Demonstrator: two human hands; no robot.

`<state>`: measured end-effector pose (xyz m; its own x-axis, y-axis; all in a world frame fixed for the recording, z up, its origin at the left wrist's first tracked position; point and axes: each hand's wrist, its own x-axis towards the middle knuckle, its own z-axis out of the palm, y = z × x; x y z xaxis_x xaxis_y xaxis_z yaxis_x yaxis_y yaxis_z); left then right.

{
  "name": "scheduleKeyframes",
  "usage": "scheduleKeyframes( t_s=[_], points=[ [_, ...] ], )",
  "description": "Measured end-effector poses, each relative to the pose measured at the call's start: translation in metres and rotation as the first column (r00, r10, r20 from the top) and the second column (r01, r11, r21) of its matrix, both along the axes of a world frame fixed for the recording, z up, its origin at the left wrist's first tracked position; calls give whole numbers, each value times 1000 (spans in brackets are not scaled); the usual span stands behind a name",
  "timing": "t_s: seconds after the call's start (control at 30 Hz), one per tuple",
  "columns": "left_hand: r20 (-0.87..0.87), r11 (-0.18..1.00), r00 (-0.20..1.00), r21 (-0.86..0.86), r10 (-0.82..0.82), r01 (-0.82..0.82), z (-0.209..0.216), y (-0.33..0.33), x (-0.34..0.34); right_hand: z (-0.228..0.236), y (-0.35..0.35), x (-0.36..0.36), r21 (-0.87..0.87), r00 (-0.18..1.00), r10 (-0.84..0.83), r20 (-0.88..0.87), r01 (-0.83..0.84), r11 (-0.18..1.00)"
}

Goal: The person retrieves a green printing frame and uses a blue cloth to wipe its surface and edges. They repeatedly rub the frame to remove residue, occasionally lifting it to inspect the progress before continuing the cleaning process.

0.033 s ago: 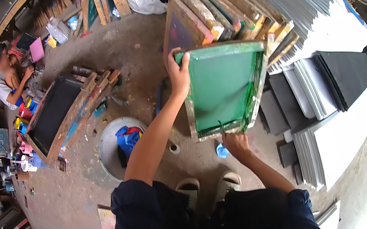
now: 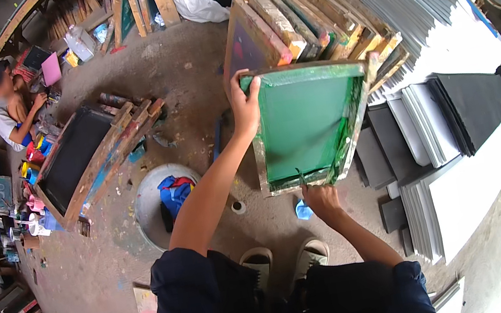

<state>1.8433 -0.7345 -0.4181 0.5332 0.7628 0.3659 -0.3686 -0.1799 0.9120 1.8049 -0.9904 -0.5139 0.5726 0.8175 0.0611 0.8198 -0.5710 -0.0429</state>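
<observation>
Right of the round tub (image 2: 147, 207) you hold one green frame (image 2: 308, 123), corner in the grip of your left hand (image 2: 247, 109), plus one slim dark tool (image 2: 301, 176) enclosed in your right hand (image 2: 322, 199).

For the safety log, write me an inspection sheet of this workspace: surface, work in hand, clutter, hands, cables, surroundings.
Surface: grey floor, stained with paint specks.
Work in hand: green frame, with darker green patches along its inner right and lower edges.
Clutter: bucket holding a blue and red cloth; blue scrap near the feet.
Hands: left hand grips the frame's upper left corner; right hand is at the lower edge, its grip unclear.
Cables: nothing seen that is clearly a cable.
Surroundings: row of wooden frames ahead, white sheets to the right, another person low down at far left.
</observation>
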Motion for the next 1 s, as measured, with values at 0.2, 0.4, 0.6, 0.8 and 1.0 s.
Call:
scheduleKeyframes(
  t_s=[0.2,0.4,0.6,0.8,1.0],
  points=[
    [-10,981,988,121,-152,152,26,-35,-1,5,10,13,344,997,-22,75,-5,939],
    [-3,962,989,231,-149,145,20,-19,1,36,12,20,355,997,-79,13,69,932],
    [-32,902,998,429,60,-41,17,-14,9,37,-19,21,-48,951,-275,-140,271,961],
    [-8,888,998,456,70,-59,11,-8,11,13,-65,41,-282,830,-534,-162,480,831],
    [-54,865,980,482,190,-141,6,-26,13,-51,-153,5,-257,641,-717,-275,669,697]
  ],
)
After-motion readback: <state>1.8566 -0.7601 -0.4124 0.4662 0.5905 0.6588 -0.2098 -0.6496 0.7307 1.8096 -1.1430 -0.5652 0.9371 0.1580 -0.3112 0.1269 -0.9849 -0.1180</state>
